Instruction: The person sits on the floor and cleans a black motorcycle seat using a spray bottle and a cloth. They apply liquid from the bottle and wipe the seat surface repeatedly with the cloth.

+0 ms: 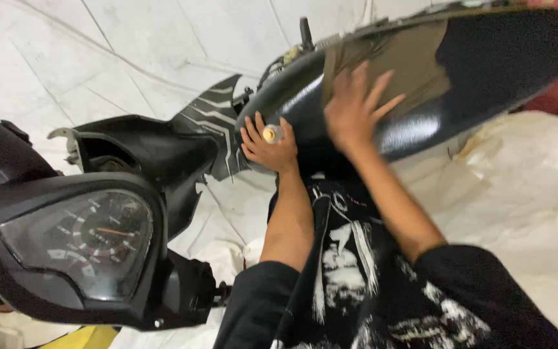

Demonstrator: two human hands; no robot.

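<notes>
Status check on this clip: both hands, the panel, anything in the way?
Left hand shut on small yellow-tipped object, resting on glossy black body panel. Right hand open, flat on brown patch. Instrument cluster nearby, not obstructing.

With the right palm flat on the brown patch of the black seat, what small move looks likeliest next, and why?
Probably a stroke of the right hand outward across the brown sheet, which shows wrinkles on the glossy seat. The left hand, holding a small tube, steadies the seat's nose.
</notes>
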